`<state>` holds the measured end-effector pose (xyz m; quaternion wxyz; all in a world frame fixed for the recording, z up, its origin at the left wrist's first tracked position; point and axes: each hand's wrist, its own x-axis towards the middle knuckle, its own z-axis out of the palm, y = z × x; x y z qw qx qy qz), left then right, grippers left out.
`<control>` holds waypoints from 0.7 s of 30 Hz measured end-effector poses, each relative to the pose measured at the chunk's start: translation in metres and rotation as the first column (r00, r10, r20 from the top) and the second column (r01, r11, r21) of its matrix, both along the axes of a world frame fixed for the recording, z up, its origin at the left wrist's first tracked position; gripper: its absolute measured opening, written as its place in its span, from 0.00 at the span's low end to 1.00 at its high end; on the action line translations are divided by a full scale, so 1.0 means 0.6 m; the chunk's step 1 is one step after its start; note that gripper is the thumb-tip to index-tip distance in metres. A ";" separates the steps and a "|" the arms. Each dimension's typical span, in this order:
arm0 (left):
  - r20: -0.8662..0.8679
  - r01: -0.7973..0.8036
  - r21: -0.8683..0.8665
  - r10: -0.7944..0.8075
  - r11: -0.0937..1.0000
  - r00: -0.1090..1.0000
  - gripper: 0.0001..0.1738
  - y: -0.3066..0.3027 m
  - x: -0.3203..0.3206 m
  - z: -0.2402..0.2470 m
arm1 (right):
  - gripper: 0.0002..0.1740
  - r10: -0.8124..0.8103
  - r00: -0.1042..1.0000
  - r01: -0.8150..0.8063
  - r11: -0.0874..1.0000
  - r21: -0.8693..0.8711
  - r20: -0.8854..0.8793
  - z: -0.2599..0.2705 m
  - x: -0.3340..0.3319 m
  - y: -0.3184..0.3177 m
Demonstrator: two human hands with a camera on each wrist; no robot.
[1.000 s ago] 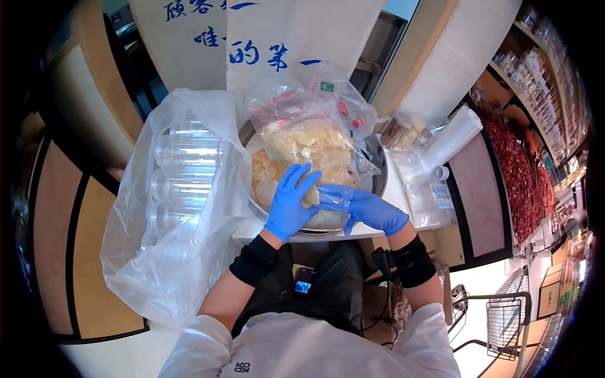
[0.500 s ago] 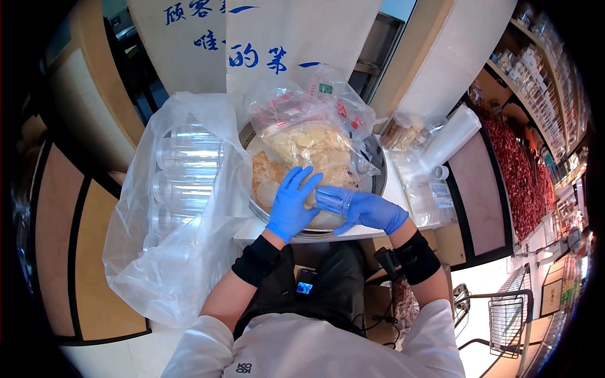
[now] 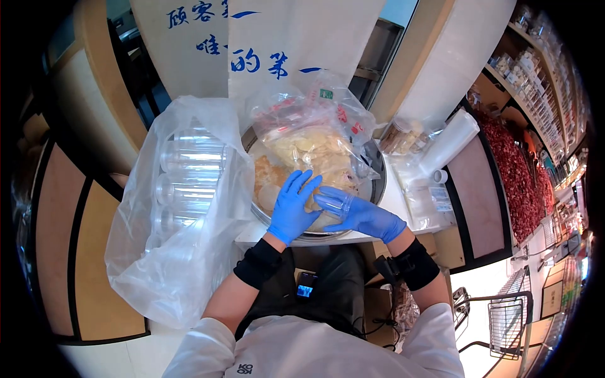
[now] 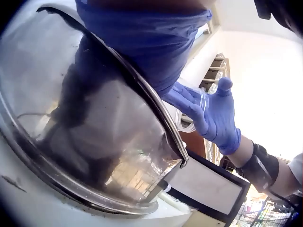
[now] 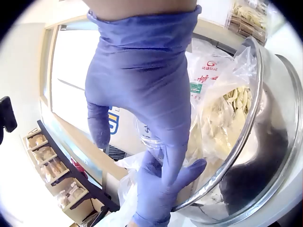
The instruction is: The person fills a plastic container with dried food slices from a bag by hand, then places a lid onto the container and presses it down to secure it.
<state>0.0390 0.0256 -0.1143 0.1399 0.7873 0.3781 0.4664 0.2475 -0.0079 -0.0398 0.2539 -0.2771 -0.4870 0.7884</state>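
A clear plastic jar (image 3: 334,201) lies tilted between the two blue-gloved hands, over the near part of a wide metal basin (image 3: 380,189). The right hand (image 3: 372,217) supports the jar with fairly straight fingers; in the left wrist view the thumb of this right hand (image 4: 215,113) stands away from the jar. Beside the jar's other end is the left hand (image 3: 293,211), its fingers extended over the basin; its thumb is spread in the right wrist view, where the left hand (image 5: 158,189) is beneath the right fingers. Pale yellow slices (image 3: 309,148) fill a plastic bag in the basin.
At the left, a large translucent bag (image 3: 138,252) holds several clear jars (image 3: 192,154). Right of the basin are a filled jar (image 3: 400,135), a plastic roll (image 3: 454,138) and flat packets (image 3: 419,198). A white panel with blue writing (image 3: 246,62) stands behind.
The jar has turned slightly and shifted left with the right hand, whose fingers have straightened. The left hand has barely moved, staying beside the jar.
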 end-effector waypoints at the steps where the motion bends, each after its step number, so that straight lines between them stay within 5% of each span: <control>1: 0.000 0.003 0.000 -0.003 1.000 1.000 0.44 0.000 0.001 0.000 | 0.54 -0.011 1.000 0.010 1.000 -0.027 -0.015 0.000 0.001 -0.002; 7: -0.117 -0.011 0.057 0.017 0.998 0.993 0.45 0.006 0.005 -0.008 | 0.54 0.061 0.994 -0.074 0.987 -0.143 -0.094 0.005 -0.005 0.000; 11: -0.057 -0.068 0.042 0.070 0.997 0.996 0.47 0.004 0.002 -0.016 | 0.54 0.043 0.999 -0.043 0.999 -0.021 -0.018 -0.020 -0.005 0.006; 14: 0.019 -0.127 0.014 0.127 0.992 0.992 0.47 0.009 -0.002 -0.015 | 0.42 -0.183 0.983 0.186 0.976 0.118 -0.036 0.005 0.000 -0.012; 16: 0.054 -0.152 0.004 0.152 0.988 0.987 0.48 0.008 -0.004 -0.010 | 0.26 -0.422 0.906 0.365 0.816 0.449 0.029 0.024 0.004 -0.017; 19: 0.089 -0.189 -0.062 0.194 0.980 0.977 0.48 0.011 -0.004 -0.004 | 0.15 -0.625 0.769 0.607 0.652 0.453 -0.131 0.009 0.035 -0.008; 21: 0.183 -0.170 -0.153 0.197 0.973 0.963 0.49 0.013 -0.001 -0.004 | 0.13 -0.706 0.708 0.619 0.600 0.508 -0.029 -0.044 0.059 0.025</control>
